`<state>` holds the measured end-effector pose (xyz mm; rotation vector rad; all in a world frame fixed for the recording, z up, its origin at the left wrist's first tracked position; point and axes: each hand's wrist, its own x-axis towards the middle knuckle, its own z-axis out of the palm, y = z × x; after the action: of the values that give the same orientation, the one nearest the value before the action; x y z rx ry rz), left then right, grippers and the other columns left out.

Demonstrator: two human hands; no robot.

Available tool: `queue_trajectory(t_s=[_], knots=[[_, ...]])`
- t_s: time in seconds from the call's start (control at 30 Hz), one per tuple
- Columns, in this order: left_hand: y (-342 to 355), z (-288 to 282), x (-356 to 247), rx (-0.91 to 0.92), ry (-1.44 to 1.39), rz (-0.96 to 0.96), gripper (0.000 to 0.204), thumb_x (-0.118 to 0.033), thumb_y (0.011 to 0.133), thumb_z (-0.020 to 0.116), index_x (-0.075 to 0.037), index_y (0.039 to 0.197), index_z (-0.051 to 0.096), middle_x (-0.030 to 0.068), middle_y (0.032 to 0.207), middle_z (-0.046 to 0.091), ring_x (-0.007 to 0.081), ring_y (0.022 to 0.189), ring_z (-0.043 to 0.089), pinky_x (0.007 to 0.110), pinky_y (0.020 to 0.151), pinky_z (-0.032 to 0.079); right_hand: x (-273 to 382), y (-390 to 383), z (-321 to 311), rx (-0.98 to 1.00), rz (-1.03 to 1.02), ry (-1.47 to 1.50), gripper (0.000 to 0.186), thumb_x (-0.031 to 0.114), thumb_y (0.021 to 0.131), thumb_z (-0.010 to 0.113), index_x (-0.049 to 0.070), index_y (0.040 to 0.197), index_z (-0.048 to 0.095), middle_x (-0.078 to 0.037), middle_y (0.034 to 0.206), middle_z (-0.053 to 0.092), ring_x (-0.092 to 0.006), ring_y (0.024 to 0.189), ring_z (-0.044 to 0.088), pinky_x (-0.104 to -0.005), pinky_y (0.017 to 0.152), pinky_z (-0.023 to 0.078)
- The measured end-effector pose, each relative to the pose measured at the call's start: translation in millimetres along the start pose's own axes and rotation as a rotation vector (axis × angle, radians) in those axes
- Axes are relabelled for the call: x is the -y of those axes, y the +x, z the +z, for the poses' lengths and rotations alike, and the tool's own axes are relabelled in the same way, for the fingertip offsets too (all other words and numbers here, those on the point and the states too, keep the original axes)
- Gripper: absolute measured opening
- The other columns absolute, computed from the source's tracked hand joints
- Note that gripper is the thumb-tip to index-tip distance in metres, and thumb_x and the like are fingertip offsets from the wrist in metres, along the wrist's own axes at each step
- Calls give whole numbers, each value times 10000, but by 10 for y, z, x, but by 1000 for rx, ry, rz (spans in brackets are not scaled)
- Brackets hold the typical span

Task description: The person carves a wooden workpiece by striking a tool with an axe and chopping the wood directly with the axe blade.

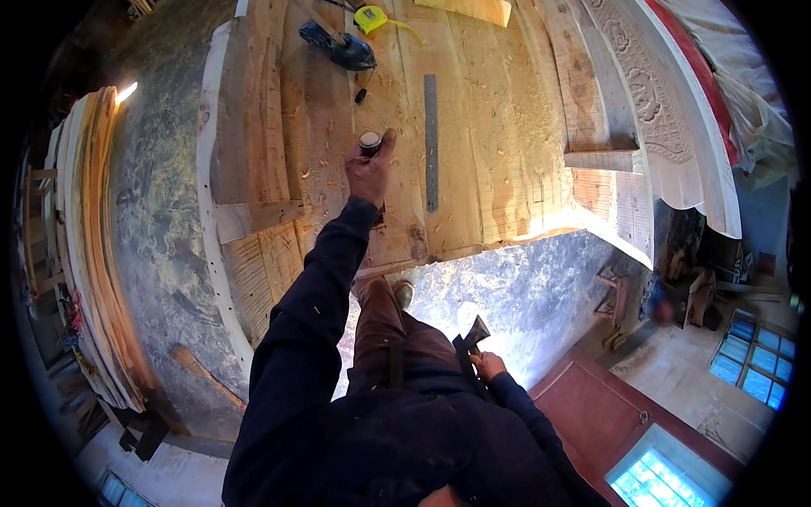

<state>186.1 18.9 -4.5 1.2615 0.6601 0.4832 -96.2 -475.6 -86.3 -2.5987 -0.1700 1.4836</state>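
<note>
My left hand (pixel 368 179) is closed around an upright tool handle with a pale, round end (pixel 370 139) and a dark band, over the wooden planks (pixel 498 127). The tool's lower end is mostly hidden by the hand and sleeve. Down at my right side, clear of the planks, my right hand (pixel 488 366) is closed on a hatchet (pixel 477 329), its flared metal head pointing up and the handle mostly covered. A flat metal ruler (pixel 431 144) lies lengthwise on the planks, to the right of my left hand.
Beyond the left hand lie a dark blue object (pixel 338 47) and a yellow tape measure (pixel 369 19). Wood shavings dot the planks. A carved panel (pixel 650 93) stands at the right. Stacked boards (pixel 106 253) and a brush (pixel 203 374) are on the left.
</note>
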Motion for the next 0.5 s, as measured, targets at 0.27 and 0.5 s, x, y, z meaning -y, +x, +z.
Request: queue_trajectory(t_s=[0.27,0.5], knots=[[-10,-85,52,-106,-68,99,312,-270,923,772,-102,726,596,-51,567,508,65,460,430,290,425,285,-98,-64,130,-18,31,71,542,512,930,532,14,936,745,-233,939,721,-422,931,685,-497,849,527],[-71,-211,-56,-98,-188,-26,332,-221,912,785,-110,686,567,-51,570,518,58,432,422,276,401,293,47,-80,53,45,162,128,561,524,917,551,-1,955,741,-258,965,716,-430,959,682,-492,877,525]])
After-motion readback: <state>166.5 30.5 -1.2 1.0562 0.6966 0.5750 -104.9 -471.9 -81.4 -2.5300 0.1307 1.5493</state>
